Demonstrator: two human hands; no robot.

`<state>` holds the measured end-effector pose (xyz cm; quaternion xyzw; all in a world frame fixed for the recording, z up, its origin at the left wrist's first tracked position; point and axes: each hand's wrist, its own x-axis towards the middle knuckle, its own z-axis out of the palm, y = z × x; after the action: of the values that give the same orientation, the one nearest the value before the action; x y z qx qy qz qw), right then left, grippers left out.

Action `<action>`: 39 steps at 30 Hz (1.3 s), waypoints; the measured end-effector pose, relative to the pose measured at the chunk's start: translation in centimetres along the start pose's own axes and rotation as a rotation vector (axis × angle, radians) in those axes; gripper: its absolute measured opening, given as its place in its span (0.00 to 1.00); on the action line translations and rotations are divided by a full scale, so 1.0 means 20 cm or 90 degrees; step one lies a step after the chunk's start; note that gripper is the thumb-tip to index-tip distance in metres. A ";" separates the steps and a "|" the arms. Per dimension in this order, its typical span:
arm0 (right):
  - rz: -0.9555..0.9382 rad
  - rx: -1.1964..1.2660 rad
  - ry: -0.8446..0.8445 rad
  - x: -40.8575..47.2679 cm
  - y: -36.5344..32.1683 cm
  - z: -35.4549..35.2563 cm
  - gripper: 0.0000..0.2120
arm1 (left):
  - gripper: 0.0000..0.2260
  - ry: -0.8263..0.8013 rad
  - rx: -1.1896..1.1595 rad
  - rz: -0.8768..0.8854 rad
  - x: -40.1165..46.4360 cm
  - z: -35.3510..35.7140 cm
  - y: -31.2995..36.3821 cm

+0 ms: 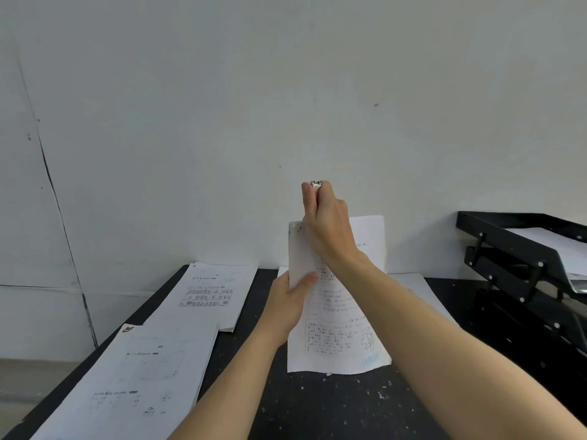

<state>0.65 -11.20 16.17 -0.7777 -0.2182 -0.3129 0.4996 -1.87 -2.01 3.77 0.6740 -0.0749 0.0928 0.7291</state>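
Note:
A bundle of printed white sheets [336,325] is held up off the black table, tilted towards me. My left hand [290,304] grips its left edge, thumb across the front. My right hand [324,217] is raised at the bundle's top left corner, fingers curled round a small silver stapler [316,184] whose metal end shows above the knuckles. The corner itself is hidden behind my right hand.
Two other stacks of printed paper lie on the black speckled table [317,408]: a far stack [212,290] and a near stack [139,379] at the left. A black tiered paper tray [521,249] holding sheets stands at the right. A white wall rises behind.

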 end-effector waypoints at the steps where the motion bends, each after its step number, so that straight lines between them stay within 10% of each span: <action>1: 0.012 0.011 0.003 0.00 -0.01 -0.01 0.18 | 0.10 0.002 -0.007 -0.003 0.00 0.00 0.00; 15: 0.067 0.123 0.164 0.03 0.00 -0.32 0.13 | 0.08 0.039 -0.039 -0.026 -0.04 0.03 0.06; 26: 0.225 -0.072 0.152 -0.14 0.25 -0.62 0.17 | 0.15 0.180 0.106 0.044 -0.03 -0.10 0.13; 39: 0.398 -0.576 -0.401 -0.68 0.88 -0.41 0.20 | 0.10 0.175 0.109 0.023 0.02 -0.11 0.04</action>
<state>0.29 -26.10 -2.12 -0.9937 0.0366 0.0309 0.1011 -1.58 0.18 4.39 0.7129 0.0214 0.2034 0.6708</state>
